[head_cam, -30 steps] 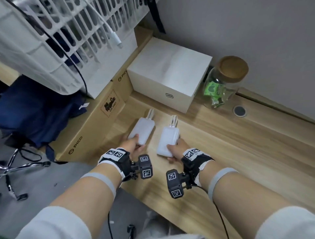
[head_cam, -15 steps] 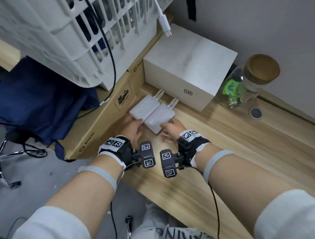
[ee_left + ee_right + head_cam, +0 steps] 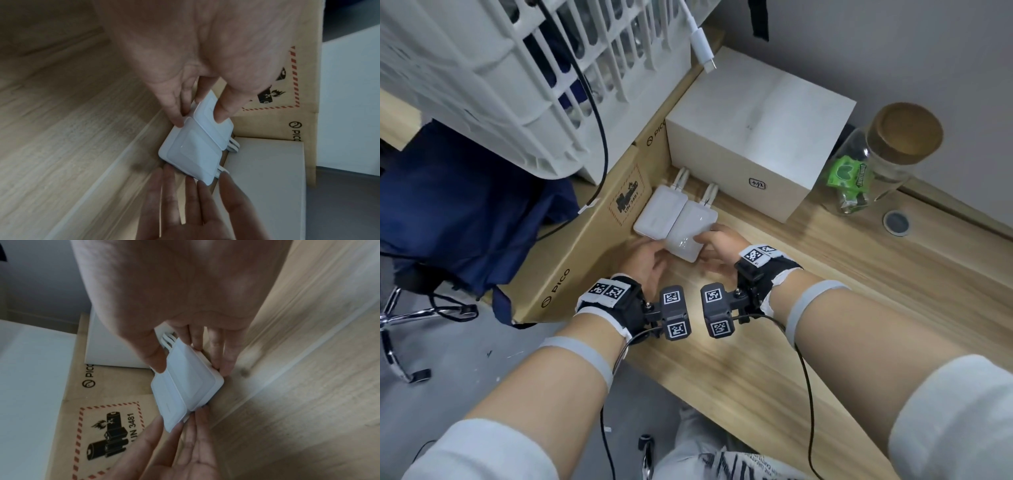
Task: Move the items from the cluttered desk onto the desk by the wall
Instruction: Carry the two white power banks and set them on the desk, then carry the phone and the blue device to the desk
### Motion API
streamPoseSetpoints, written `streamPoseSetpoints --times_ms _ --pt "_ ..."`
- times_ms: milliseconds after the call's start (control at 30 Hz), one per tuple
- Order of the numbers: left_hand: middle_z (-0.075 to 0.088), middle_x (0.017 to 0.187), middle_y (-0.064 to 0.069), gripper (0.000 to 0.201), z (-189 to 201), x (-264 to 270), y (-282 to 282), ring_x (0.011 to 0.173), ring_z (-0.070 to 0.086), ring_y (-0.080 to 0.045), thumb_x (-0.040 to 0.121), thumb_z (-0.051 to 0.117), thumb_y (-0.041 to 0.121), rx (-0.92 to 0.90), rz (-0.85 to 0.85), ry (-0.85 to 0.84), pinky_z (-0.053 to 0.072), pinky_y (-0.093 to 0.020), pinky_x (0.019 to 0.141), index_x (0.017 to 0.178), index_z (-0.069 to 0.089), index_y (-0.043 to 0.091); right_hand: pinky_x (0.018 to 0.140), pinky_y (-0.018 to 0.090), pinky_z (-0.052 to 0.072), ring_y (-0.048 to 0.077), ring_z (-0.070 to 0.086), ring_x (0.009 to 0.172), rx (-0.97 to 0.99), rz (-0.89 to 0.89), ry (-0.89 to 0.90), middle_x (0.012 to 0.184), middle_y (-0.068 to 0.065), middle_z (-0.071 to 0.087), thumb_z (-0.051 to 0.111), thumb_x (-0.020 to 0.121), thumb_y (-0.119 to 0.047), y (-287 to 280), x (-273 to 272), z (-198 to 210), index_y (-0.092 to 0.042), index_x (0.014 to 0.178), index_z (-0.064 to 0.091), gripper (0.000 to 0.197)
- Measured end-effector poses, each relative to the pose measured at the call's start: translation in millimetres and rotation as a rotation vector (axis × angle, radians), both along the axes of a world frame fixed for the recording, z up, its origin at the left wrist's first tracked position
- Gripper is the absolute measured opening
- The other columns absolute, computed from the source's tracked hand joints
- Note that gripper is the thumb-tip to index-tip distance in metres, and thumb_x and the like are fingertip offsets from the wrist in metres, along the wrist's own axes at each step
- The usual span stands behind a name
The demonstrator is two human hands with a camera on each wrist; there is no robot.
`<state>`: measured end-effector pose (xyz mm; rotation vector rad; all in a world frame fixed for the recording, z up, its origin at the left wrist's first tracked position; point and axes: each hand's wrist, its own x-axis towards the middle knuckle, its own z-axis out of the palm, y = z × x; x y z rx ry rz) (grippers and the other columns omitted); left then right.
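Note:
Two white power banks with short cable loops lie side by side and touching on the wooden desk (image 3: 825, 291), in the corner between a cardboard box and a white box. The left power bank (image 3: 659, 216) (image 3: 213, 120) lies along the cardboard box. My left hand (image 3: 645, 255) (image 3: 200, 121) rests its thumb on top of it, with straight fingers at its near edge. The right power bank (image 3: 691, 233) (image 3: 191, 384) partly overlaps the left one. My right hand (image 3: 714, 238) (image 3: 191, 369) presses straight fingers on its right edge, thumb near the cable end.
The cardboard box (image 3: 585, 246) and the white box (image 3: 756, 137) wall in the corner. A cork-lidded glass jar (image 3: 876, 161) stands to the right by the wall. A white slatted basket (image 3: 500, 68) overhangs at upper left, with a cable plug (image 3: 703, 48) dangling. The desk's right part lies bare.
Both power banks have slid away from me and leftward into the corner and now touch each other. My hands followed them and came closer together.

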<state>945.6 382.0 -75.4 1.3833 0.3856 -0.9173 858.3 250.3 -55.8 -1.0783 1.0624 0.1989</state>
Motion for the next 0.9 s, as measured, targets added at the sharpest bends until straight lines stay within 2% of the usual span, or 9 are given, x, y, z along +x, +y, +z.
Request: streamPoseSetpoints --times_ms 133,200,300,433,500,567,667,800,900 --pt "0.069 0.104 -0.009 0.019 7.9 -3.1 -2.7 0.096 0.066 -0.017 0.096 0.053 0.001 -0.065 0.021 0.023 0.053 -0.026 0.086 0.111 0.06 0.009 0.095 0.057 0.053 0.035 0.058 0.122 0.036 -0.025 0.0 0.136 0.017 0.056 0.062 0.091 -0.018 -0.3 2.7 0.7 -0.023 0.112 0.051 0.025" --pt "0.069 0.105 -0.008 0.015 8.6 -7.2 -3.7 0.098 0.065 -0.015 0.097 0.052 0.002 -0.051 -0.008 0.036 0.049 -0.028 0.093 0.105 0.061 0.012 0.092 0.055 0.055 0.03 0.056 0.123 0.037 0.002 -0.007 0.135 0.01 0.056 0.062 0.09 -0.02 -0.3 -1.4 -0.5 -0.027 0.118 0.052 0.031" --pt "0.07 0.104 -0.004 0.016 5.7 -17.1 -7.0 0.092 0.065 -0.011 0.097 0.053 0.007 0.042 -0.072 0.025 0.049 -0.025 0.081 0.102 0.063 0.017 0.09 0.049 0.058 0.024 0.053 0.124 0.014 -0.013 -0.016 0.135 0.0 0.052 0.063 0.091 -0.02 -1.6 -17.7 -0.5 -0.03 0.14 0.045 0.053" --pt "0.062 0.079 -0.008 0.013 -0.9 -42.8 -23.6 0.07 0.058 -0.022 0.089 0.052 0.007 0.256 -0.141 0.047 0.05 -0.037 0.078 0.078 0.06 0.009 0.091 0.046 0.058 0.024 0.056 0.121 -0.029 -0.106 -0.007 0.139 -0.002 0.047 0.063 0.093 -0.018 -9.4 -65.9 9.4 -0.025 0.149 0.038 0.062" --pt "0.06 0.084 -0.011 0.013 3.6 -69.5 -44.9 0.079 0.061 -0.027 0.091 0.051 0.009 0.201 -0.23 0.15 0.055 -0.039 0.08 0.089 0.06 0.001 0.092 0.046 0.057 0.024 0.056 0.123 -0.05 -0.172 0.007 0.137 -0.001 0.049 0.062 0.093 -0.018 -18.8 -103.9 18.4 -0.022 0.148 0.041 0.059" --pt "0.061 0.087 -0.01 0.017 17.2 -103.6 -72.6 0.082 0.063 -0.027 0.094 0.051 0.015 0.16 -0.355 0.194 0.055 -0.039 0.076 0.099 0.059 0.001 0.095 0.047 0.056 0.024 0.055 0.124 -0.072 -0.253 0.013 0.134 0.0 0.052 0.061 0.094 -0.018 -31.4 -148.0 31.6 -0.02 0.147 0.043 0.055" --pt "0.064 0.083 -0.006 0.011 49.2 -162.5 -113.9 0.071 0.065 -0.019 0.096 0.05 0.011 0.084 -0.501 0.089 0.053 -0.03 0.061 0.1 0.057 0.004 0.093 0.045 0.057 0.024 0.057 0.123 -0.123 -0.388 0.006 0.136 0.0 0.054 0.06 0.095 -0.019 -49.7 -222.6 57.7 -0.021 0.144 0.047 0.051" --pt "0.062 0.079 -0.004 0.01 86.9 -256.6 -149.9 0.069 0.063 -0.016 0.097 0.049 0.009 -0.013 -0.668 0.025 0.052 -0.027 0.065 0.092 0.057 0.008 0.091 0.041 0.058 0.021 0.063 0.115 -0.186 -0.534 -0.036 0.127 -0.003 0.059 0.055 0.097 -0.019 -61.8 -331.9 91.1 -0.027 0.13 0.056 0.034" --pt "0.061 0.081 -0.003 0.008 105.0 -347.9 -169.9 0.069 0.061 -0.014 0.098 0.049 0.011 -0.06 -0.78 -0.023 0.051 -0.026 0.064 0.096 0.056 0.01 0.093 0.04 0.056 0.021 0.066 0.112 -0.213 -0.602 -0.09 0.125 -0.002 0.062 0.054 0.098 -0.017 -62.5 -426.8 108.6 -0.026 0.127 0.059 0.03"
